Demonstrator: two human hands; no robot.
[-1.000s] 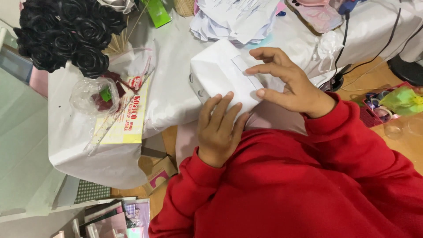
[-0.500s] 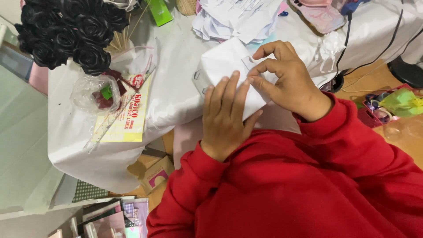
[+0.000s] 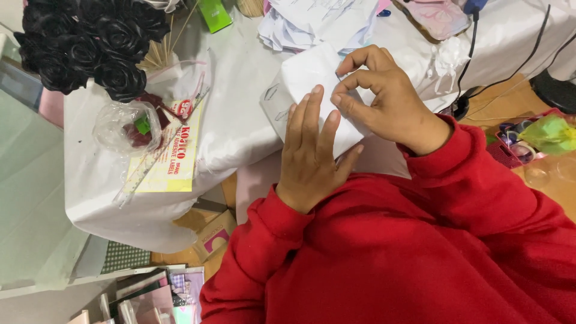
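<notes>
At the near edge of the bench [image 3: 240,138], the left hand [image 3: 312,153] lies open, flat, steadying the white paper-wrapped box [image 3: 306,78], while the right hand [image 3: 384,96] pinches its paper fold with closed fingertips.

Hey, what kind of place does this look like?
Probably a craft or gift-wrapping table: black roses, a label pack, and both hands, left and right, on a white-wrapped box.
</notes>
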